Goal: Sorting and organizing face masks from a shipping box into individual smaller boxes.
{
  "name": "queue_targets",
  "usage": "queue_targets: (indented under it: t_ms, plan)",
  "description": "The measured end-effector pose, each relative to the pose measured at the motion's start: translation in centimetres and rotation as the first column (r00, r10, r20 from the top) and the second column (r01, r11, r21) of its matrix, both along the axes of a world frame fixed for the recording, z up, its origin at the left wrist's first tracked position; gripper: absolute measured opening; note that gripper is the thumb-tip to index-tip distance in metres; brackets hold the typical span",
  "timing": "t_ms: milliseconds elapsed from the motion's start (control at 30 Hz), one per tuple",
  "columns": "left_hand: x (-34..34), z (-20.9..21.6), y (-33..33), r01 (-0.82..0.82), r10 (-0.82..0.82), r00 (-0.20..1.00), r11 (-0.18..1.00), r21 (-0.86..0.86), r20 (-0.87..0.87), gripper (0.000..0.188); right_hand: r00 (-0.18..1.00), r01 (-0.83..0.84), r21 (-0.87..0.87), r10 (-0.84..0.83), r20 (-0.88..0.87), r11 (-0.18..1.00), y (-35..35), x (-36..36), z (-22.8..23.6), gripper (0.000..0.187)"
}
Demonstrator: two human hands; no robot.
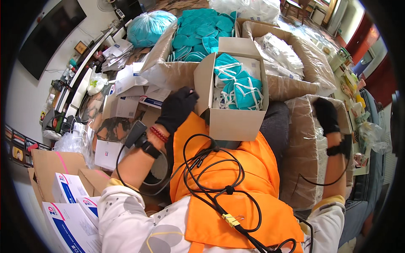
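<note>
An open cardboard box [237, 122] stands in front of my lap, holding teal face masks [247, 90] with white straps and some white packets. My left hand [179, 109], in a black glove, is at the box's left flap [205, 80]. Its fingers are curled; whether they grip the flap is hidden. On the right, my right hand [326, 116], also gloved in black, reaches over a plastic-lined carton [300, 168]. Its fingers point down and away, so their hold does not show.
Behind the box, one large carton holds loose teal mask pieces [204, 29] and another holds white packets [280, 55]. A teal-filled plastic bag [151, 28] sits at far left. White printed boxes [69, 227] stand at near left. Black cables [219, 168] hang across my orange apron [249, 202].
</note>
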State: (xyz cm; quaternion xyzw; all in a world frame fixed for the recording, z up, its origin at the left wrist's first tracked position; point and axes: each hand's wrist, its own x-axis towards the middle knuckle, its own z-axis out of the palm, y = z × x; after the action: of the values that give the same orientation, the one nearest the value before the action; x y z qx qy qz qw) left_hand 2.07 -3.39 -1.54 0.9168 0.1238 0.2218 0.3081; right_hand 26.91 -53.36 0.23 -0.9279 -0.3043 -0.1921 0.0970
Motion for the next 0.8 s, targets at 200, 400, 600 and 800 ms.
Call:
queue_targets:
  t_ms: [200, 400, 600, 800]
  plan:
    - [1.7, 0.7, -5.6, 0.165, -0.174, 0.985, 0.908, -0.385, 0.012, 0.024, 0.744, -0.423, 0.362, 0.546, -0.385, 0.831, 20.6, -3.0, 0.8, 0.040]
    - [2.1, -1.7, -6.7, 0.171, -0.168, 0.984, 0.863, -0.476, 0.050, 0.024, 0.808, -0.500, 0.089, 0.501, -0.309, 0.862, 28.6, -3.0, 0.6, 0.068]
    - [2.3, -2.3, -6.7, 0.209, -0.188, 0.978, 0.915, -0.345, 0.095, 0.020, 0.869, -0.414, 0.010, 0.399, -0.293, 0.910, 27.1, -3.0, 0.4, 0.044]
    - [2.2, -1.6, -7.1, 0.169, -0.119, 0.981, 0.913, -0.371, 0.154, 0.022, 0.866, -0.443, 0.144, 0.464, -0.186, 0.885, 23.7, -4.7, 1.0, 0.020]
